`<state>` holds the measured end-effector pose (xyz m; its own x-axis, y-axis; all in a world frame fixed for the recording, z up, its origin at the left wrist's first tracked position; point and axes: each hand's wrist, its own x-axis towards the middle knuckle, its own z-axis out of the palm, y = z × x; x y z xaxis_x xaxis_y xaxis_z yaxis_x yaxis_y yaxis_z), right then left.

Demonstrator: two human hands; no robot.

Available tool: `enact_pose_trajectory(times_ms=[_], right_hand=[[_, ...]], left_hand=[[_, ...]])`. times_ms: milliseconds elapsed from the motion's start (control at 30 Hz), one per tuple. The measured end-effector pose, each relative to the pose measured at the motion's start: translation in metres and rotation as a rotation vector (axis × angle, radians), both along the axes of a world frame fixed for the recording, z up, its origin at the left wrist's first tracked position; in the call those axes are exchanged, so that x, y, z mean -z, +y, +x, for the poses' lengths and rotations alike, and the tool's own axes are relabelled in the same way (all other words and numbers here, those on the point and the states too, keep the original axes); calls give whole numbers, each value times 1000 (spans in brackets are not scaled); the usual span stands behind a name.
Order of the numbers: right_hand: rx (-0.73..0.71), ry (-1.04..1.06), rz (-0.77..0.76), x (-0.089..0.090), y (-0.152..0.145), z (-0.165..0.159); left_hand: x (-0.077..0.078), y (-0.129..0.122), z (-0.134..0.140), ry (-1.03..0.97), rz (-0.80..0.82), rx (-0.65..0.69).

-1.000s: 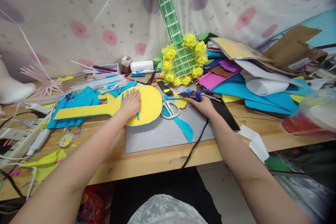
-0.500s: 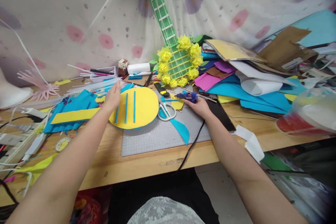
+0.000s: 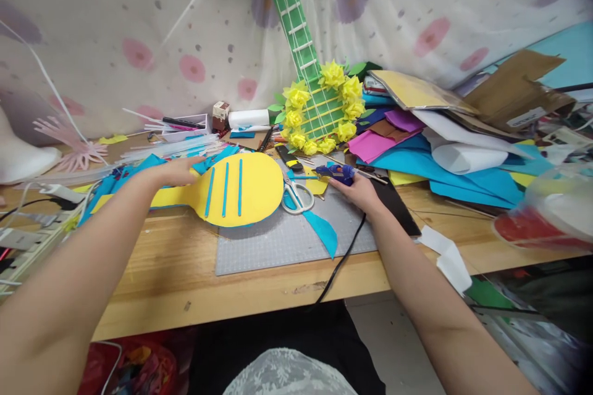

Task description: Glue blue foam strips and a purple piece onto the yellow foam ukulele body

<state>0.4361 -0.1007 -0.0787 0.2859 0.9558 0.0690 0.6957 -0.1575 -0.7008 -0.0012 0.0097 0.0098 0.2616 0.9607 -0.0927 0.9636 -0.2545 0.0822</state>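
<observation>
A yellow guitar-shaped cutout (image 3: 259,191) with blue edges and 3 thin blue strips across its body lies partly on the grey cutting mat (image 3: 259,253). My left hand (image 3: 178,174) is over the far side of its neck, where the neck meets the body. Its fingers stretch to the right, their tips partly hidden near some blue pieces. My right hand (image 3: 361,191) grips a blue-purple glue gun (image 3: 337,173), nozzle pointing left. White-handled scissors (image 3: 298,200) rest between the guitar cutout and the glue gun, above a curved blue scrap (image 3: 323,231).
A green guitar (image 3: 299,43) with yellow flowers leans against the curtain. Stacked coloured sheets (image 3: 463,179) fill the right side, beside a plastic cup (image 3: 542,216). A power strip (image 3: 23,241) is at the left. The glue gun's black cord (image 3: 340,262) crosses the mat and table edge.
My left hand has moved left and toward me, from the body's far edge to the neck, uncovering the leftmost blue strip. My right hand keeps the glue gun in about the same place.
</observation>
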Motion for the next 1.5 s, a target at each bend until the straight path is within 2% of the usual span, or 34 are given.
enact_pose_trajectory(times_ms=[67,133,233,333,400,467,600,700,800,933,1100,1200,1267,1367,1433,1500], right_hand=[[11,-39,97,-7,-3,0],[57,-74,290,-18,-6,-2],[136,-119,566,-38,-9,-10],[56,-104,645,-60,-4,-30],[-57,-38,583,-72,5,-49],[-194,55,440,-80,18,-71],[-457,253,184,-76,45,-118],[-616,385,-22,-61,53,-146],[-696,541,-145,-47,50,-162],[-688,725,-219,-36,47,-163],[-710,762,-247,-29,52,-155],[-684,755,-252,-24,53,-156],[-661,762,-282,-22,51,-157],[-650,799,-327,-21,48,-157],[-653,805,-310,-23,47,-155],[-629,786,-246,-24,47,-154]], left_hand=[[-3,-7,-12,154,-218,21],[-1,-15,-21,263,-310,15],[6,-23,-29,310,-267,57],[2,-23,-30,289,-191,143],[-10,-18,-30,291,-138,184],[-24,-10,-28,282,-59,255],[-41,8,-18,236,32,449],[-38,18,-3,196,127,544],[-29,25,11,148,186,573],[-17,28,20,148,189,530],[-10,29,24,105,197,553],[-5,27,24,24,233,487],[3,21,22,-94,298,360],[22,0,13,-391,459,61],[39,-22,4,-610,580,-192],[57,-48,-4,-803,593,-389]])
